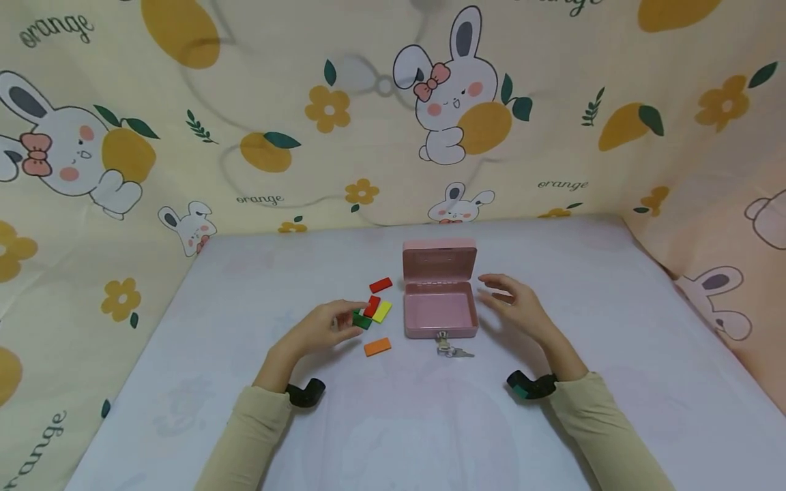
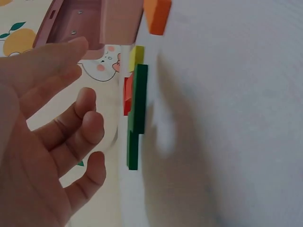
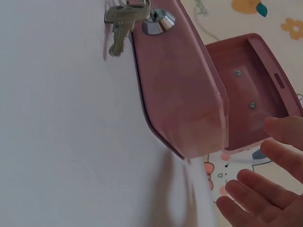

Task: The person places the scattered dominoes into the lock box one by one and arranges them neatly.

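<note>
A pink metal cash box (image 1: 424, 333) stands on the table with its lid (image 1: 439, 249) raised and nothing inside. Keys (image 1: 457, 352) hang from the lock on its front. My left hand (image 1: 319, 326) hovers at a small group of flat blocks, fingers loosely bent and apart, holding nothing. In that group are green blocks (image 2: 139, 99), a red block (image 1: 372, 305) and a yellow block (image 1: 383, 311). To the right of the box my right hand (image 1: 520, 308) hangs with relaxed fingers, near the lid in the right wrist view, gripping nothing.
Another red block (image 1: 381, 285) lies behind the group, and an orange block (image 1: 377, 347) lies in front of it. The white tabletop (image 1: 405, 423) meets a printed cloth (image 1: 381, 150) at the back and sides. Black wrist cameras (image 1: 307, 393) sit on both wrists.
</note>
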Available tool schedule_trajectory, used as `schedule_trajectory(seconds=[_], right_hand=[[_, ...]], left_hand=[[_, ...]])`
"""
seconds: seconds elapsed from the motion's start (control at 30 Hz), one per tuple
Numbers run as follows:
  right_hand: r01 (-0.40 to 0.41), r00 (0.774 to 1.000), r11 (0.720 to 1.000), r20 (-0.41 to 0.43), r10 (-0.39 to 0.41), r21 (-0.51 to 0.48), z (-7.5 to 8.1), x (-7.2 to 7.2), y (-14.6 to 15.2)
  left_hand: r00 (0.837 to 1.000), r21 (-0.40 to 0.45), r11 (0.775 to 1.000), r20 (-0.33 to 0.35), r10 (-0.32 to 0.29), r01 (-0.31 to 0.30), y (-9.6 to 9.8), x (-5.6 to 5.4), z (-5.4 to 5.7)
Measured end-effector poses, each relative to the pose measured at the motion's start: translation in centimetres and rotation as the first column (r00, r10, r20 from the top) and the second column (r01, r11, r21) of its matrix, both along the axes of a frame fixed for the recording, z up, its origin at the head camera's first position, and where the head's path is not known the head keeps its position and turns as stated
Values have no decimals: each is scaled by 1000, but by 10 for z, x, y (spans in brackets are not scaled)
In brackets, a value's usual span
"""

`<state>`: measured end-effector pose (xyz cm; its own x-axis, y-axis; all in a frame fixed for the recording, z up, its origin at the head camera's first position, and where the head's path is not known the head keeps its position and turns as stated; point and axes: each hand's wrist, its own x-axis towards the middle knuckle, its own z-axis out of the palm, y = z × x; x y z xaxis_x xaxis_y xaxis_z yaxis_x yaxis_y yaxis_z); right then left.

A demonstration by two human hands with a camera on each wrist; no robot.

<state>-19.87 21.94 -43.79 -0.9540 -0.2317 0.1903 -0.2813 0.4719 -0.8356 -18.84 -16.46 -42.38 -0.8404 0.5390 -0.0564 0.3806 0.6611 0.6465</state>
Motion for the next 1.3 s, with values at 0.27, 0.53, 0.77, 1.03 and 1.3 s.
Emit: schedule_trajectory(seconds=[0.27,0.53,0.77,1.03,1.3], right_hand=[[-82,989,992,115,93,-96,-9,-3,-4],[-109,965,983,220,141,-150,-15,-3,-8],[-126,946,971,269,179,-204,-21,-3,-8],[-120,902,943,363,234,-310,-25,-4,-6],[-108,895,937,378,237,-333,-25,-4,-6]], left_hand=[[991,19,995,96,-98,97,1,-1,-2],[972,-9,985,166,-168,172,4,-3,-10],[959,-38,979,209,-190,202,9,-3,-13],[956,-110,969,221,-193,221,16,0,-12],[959,-115,971,219,-179,208,19,0,-13]])
